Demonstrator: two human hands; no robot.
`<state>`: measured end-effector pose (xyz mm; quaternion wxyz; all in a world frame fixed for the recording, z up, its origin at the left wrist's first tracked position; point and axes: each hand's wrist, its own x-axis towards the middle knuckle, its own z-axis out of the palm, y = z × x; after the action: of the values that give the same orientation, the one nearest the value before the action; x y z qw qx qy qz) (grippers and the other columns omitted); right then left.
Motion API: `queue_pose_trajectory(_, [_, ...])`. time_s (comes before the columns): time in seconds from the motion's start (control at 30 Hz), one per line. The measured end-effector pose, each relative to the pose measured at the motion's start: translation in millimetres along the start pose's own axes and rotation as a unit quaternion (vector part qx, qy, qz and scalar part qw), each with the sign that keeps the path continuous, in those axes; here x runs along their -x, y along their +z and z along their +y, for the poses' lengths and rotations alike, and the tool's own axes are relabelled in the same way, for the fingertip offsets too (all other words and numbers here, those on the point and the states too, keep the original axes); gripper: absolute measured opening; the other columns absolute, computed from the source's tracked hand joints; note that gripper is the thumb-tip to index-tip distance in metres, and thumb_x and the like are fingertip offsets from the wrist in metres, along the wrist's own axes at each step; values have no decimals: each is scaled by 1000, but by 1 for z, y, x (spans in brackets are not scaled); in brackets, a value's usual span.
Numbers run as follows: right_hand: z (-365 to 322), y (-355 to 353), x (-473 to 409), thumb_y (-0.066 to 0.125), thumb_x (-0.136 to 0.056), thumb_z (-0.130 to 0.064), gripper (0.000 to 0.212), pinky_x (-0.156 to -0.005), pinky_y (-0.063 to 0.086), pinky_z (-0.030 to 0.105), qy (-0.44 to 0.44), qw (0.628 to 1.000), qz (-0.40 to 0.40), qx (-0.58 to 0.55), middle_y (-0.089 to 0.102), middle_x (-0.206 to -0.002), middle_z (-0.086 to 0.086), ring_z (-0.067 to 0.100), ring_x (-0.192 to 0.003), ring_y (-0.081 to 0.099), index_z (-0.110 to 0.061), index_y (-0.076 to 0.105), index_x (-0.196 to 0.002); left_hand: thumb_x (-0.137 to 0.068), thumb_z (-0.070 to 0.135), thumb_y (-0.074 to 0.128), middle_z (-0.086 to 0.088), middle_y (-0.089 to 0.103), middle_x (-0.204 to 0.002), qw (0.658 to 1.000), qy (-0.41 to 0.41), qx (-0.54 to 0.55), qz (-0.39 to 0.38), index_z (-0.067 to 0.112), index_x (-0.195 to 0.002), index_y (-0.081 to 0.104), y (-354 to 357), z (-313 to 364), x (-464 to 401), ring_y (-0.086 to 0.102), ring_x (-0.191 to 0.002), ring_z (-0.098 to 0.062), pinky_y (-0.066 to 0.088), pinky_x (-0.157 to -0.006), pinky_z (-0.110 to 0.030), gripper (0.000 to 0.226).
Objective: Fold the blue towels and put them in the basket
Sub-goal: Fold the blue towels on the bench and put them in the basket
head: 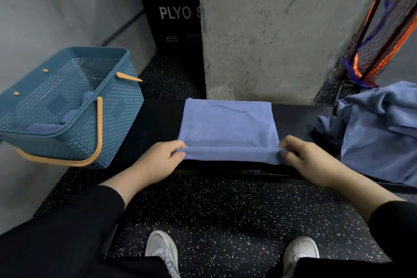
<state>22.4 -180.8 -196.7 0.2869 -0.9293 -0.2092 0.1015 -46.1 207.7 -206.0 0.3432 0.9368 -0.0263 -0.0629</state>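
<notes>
Blue towel (228, 128) lies flat on the black worktop (153, 124), spread between the two hands and reaching away from them toward the concrete pillar (270, 29). Its near edge hangs slightly over the worktop's front lip.

Left hand (158, 160) pinches the towel's near left corner, thumb on top, fingers curled under the fabric. Right hand (302, 156) pinches the near right corner the same way, fingers tucked round the edge. Both arms in black sleeves; the near edge is pulled taut between the hands, with a slight ridge of cloth just beyond the fingers.

Basket (67, 106), blue woven plastic with orange handles, sits well to the left of the left hand, tilted in view. Folded blue towels (42, 127) already lie inside it at the bottom.

Pile of unfolded blue towels (379, 133) is heaped just to the right of the right hand, on the worktop's end.

Beyond the hands: black box marked PLYO (173, 13) left of the pillar. Netting with orange and blue trim (379, 40) far right. Speckled floor (225, 210) below the hands, two pale shoes (162, 253) on it.
</notes>
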Motion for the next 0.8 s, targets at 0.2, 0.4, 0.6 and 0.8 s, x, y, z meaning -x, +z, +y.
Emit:
queue_pose_trajectory(0.2, [-15,-21,-4,59,-98,-21,15,-62,41,23,22,993,24,-115,60,-64,-11,4,-59,48,-24,63,-84,-83,29,52,9,42,-62,989,-24,148,4,26,-61,50,-17,27,3,38,-64,-8,31,-61,-30,22])
queue_pose_trajectory(0.4, [-18,-29,-14,62,-97,-21,15,-61,42,29,67,982,4,-178,58,-62,-6,11,-60,50,-21,67,-83,-83,39,58,0,57,-72,981,-96,168,-2,7,-78,62,-23,22,-6,49,-71,-10,38,-71,-34,33])
queue_pose_trajectory(0.6, [-17,-27,-53,53,-93,-5,21,-67,55,39,106,982,82,-130,64,-65,2,15,-55,57,-21,67,-87,-97,22,63,-2,74,-83,972,-99,177,119,20,-88,73,-20,15,-45,63,-73,-7,48,-70,-28,14])
queue_pose_trajectory(0.8, [-14,-28,-102,57,-91,-9,17,-66,46,33,141,976,141,-87,66,-72,1,22,-64,60,-23,67,-92,-97,24,64,-1,72,-92,969,-110,148,164,22,-99,72,-16,6,-87,68,-87,-20,55,-83,-44,8])
